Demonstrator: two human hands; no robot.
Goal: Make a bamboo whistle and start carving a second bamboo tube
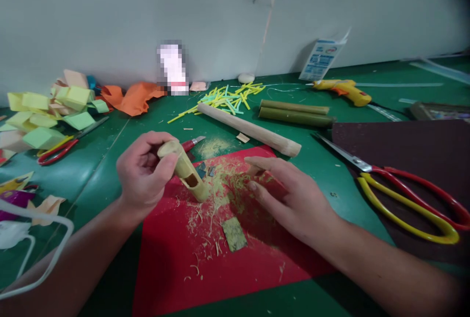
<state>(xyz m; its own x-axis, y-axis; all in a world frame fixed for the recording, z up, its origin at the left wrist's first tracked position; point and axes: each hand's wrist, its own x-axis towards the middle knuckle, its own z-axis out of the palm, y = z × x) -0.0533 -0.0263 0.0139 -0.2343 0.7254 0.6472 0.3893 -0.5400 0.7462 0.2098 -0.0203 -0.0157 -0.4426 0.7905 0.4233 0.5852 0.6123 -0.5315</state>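
Note:
In my left hand [149,170] I grip a short bamboo tube [183,170] near its upper end. It is tilted, and a notch is cut through its side. My right hand [290,192] hovers over the red sheet [165,268] with thumb and fingers apart, holding nothing. Pale bamboo shavings [223,184] and dust are strewn across the sheet. Among them lies a worn green sandpaper piece [234,233], with small dark scraps [205,170] farther back. A red-handled knife [193,144] rests just behind the tube.
A wooden stick [249,128], green bamboo pieces [295,113] and cut straws [227,96] lie behind the sheet. Large scissors [407,184] sit right, below a yellow glue gun [343,90]. Folded papers [55,111] and smaller scissors [69,145] are left. A wall [220,13] closes the back.

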